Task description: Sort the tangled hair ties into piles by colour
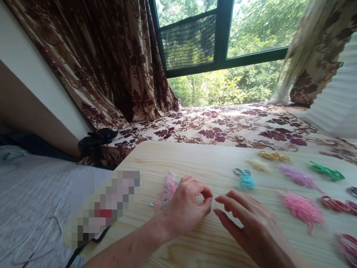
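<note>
Above the middle of the wooden table, my left hand has its thumb and forefinger pinched together. Whatever is between those fingertips is too small or hidden to make out. Just to the right, my right hand has thumb and fingers apart, the tips close to the left hand's pinch, with nothing visible in them. Partly behind my left hand lies a mixed pile of pink and bluish stringy bands. Beyond my right hand is a pile of turquoise bands, with two grey-blue rings at its far side.
Right on the table are pink bands, lilac bands, cream bands, yellow rings, green rings and red rings. A blurred-out object lies left, near a white cable.
</note>
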